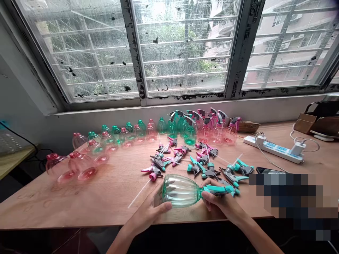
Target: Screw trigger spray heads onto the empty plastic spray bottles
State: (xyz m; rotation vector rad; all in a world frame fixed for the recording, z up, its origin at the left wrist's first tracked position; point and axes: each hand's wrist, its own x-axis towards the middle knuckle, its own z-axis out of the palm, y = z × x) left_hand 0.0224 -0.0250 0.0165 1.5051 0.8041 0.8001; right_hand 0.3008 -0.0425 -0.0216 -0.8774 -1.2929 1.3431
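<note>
One translucent green bottle (180, 190) is held sideways over the near part of the wooden table (100, 203), neck pointing right. The left hand (153, 209) cups its base, fingers curled around it; the right hand (218, 201) grasps the teal trigger sprayer (218, 189) at its neck, fingers bent around it. Just beyond lie loose trigger sprayers (210, 171) in pink, teal and grey. Behind them stand sprayer-fitted bottles (190, 134); open-necked bottles (82, 167) stand to the left.

This looks like a small makeshift workshop. A wooden bench (113, 187) carries rows of pink and green plastic bottles (138, 132), loose trigger spray heads (181, 150) and a power strip (277, 150), beneath grimy windows (182, 46) with peeling frames (134, 53).
</note>
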